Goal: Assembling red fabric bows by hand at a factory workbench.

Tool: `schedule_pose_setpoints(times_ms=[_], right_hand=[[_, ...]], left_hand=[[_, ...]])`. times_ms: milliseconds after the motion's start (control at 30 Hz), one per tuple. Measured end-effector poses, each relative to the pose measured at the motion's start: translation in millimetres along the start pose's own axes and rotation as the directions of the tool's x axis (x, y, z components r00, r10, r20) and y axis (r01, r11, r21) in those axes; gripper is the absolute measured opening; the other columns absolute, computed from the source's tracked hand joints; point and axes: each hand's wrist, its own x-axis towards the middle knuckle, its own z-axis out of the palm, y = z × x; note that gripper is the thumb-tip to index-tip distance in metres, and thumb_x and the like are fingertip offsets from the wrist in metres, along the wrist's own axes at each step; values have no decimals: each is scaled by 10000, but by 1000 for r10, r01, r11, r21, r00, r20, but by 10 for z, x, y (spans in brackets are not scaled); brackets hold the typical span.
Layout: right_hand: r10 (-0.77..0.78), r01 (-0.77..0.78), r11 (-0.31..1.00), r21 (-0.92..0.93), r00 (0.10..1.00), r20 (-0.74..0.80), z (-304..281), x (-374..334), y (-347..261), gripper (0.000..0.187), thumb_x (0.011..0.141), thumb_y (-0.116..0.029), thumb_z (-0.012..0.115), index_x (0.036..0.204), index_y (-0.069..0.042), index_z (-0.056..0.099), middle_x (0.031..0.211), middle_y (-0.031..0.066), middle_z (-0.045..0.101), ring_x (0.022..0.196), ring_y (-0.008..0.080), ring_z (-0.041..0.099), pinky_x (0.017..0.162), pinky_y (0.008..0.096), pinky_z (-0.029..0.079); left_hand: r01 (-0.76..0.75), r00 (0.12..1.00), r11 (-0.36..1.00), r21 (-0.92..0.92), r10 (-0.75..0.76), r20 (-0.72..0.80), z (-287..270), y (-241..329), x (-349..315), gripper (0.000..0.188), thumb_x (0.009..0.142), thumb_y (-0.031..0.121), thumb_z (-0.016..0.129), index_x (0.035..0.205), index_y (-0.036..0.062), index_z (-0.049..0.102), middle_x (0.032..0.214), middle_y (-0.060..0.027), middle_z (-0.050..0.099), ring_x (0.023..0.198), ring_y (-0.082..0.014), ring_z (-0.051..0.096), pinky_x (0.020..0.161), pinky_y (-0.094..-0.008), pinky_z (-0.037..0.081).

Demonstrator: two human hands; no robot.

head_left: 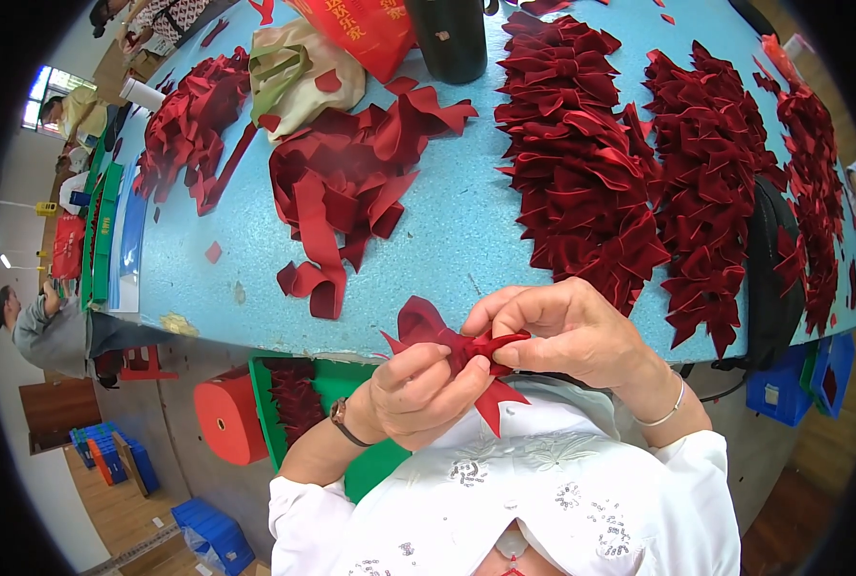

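Note:
A dark red ribbon bow [457, 348] is held between my two hands, just off the near edge of the blue table [447, 245]. My left hand [423, 394] pinches it from the left and below, and one pointed ribbon tail hangs down past my fingers. From the right, my right hand [567, 331] grips a loop with thumb and fingertips. Its knot is partly covered by my fingers. Beyond my hands lies a loose heap of cut red ribbon strips [342, 173]. Rows of red bows [582, 154] are piled to the right.
A black cup [447, 38], a red bag [361, 29] and a cream cloth bag [308, 77] stand at the back. Below the table's left edge are a red ribbon roll [228, 418] and a green crate [342, 384] holding bows. Other people work at the far left.

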Motion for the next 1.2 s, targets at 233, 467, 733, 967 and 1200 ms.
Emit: schedule_pose_setpoints(times_ms=[233,467,733,967,1200], right_hand=[[51,-39,984,175,997,-66,67,-6,11,23,798,29,673,790,43,657,1101,147,622,917,145,580,822,275,480],[-59,121,940,319,979,-197,96,10,153,46,819,-8,690,823,38,684,993,94,641,896,114,590,799,252,462],[-301,267,928,-260,948,-101,18,-25,31,98,777,-22,761,857,7,710,787,58,664,798,135,568,713,274,442],[-197,160,898,-411,979,-49,-43,-65,-37,105,772,-77,789,824,-15,721,729,42,660,700,116,560,641,267,444],[-119,111,953,-282,993,-11,-64,-93,-35,118,800,-95,772,864,-7,728,741,43,657,710,101,551,641,250,437]], left_hand=[[29,999,1000,-12,-29,14,-8,41,-35,175,652,39,792,814,64,730,1061,-24,638,896,-203,489,754,-336,506],[45,999,999,6,-45,-3,15,37,-34,189,647,52,813,815,62,728,1049,-24,639,902,-205,495,747,-344,509],[15,1000,1000,11,-15,-21,31,-5,-17,154,655,78,744,799,30,713,1009,-45,652,878,-195,506,763,-326,497],[-23,1000,1000,3,23,-14,28,-12,-13,179,660,95,675,811,2,704,995,-57,657,864,-190,512,783,-317,487],[-43,999,999,-9,43,6,30,12,-4,195,660,93,655,823,-1,706,997,-54,655,867,-186,509,789,-310,481]])
